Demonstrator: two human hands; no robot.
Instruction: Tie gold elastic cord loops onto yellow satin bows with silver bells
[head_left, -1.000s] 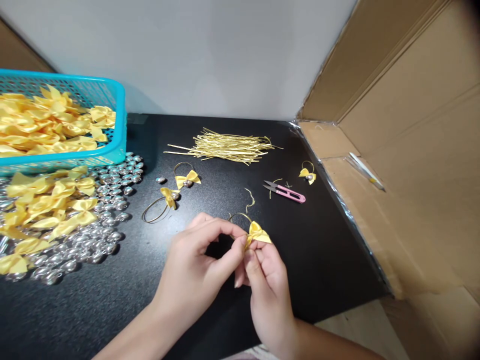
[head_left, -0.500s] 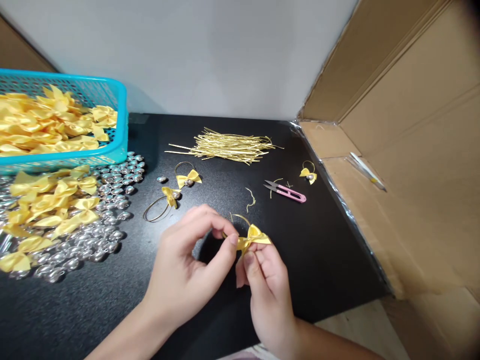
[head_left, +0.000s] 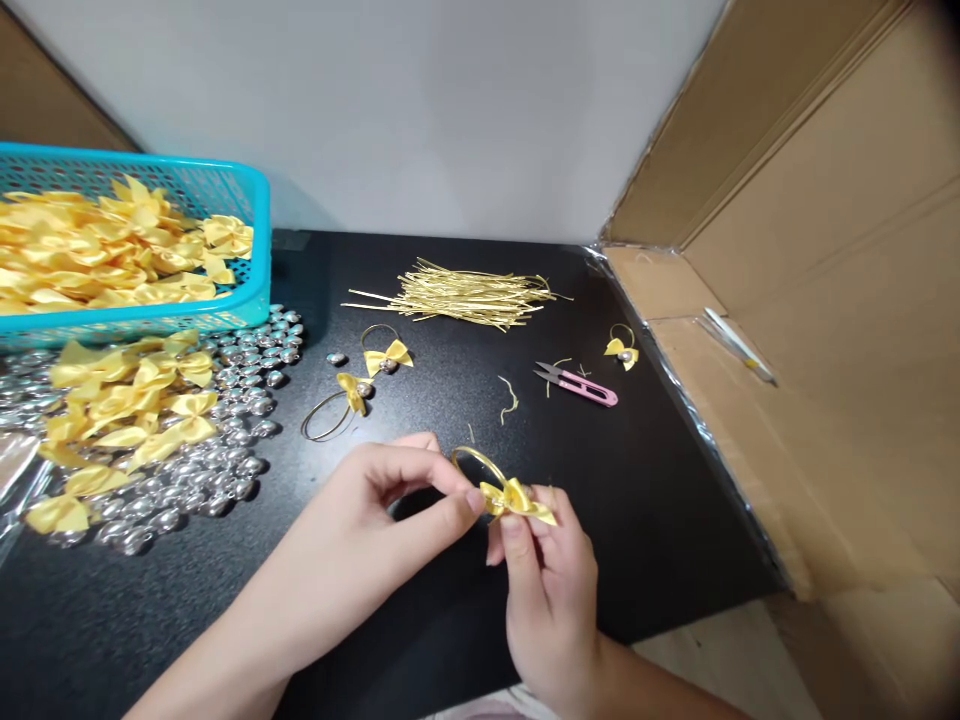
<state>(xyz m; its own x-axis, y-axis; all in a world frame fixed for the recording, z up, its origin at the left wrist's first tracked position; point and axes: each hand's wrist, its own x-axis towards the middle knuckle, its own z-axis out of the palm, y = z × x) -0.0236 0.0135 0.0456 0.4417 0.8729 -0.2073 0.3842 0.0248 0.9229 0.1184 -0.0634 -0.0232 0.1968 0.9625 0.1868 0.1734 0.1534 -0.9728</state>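
One bow (head_left: 519, 497) on ring (head_left: 471, 456): probably light, soft ribbon on bendable wire; left hand (head_left: 375, 520) and right hand (head_left: 551, 590) both pinch its knot.

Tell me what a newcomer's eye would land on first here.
At the near edge, the left hand and right hand pinch a yellow bow on a gold ring. Far left, a blue basket heaped with bows stands behind a spill of silver beads. Gold wires lie bundled at the back.
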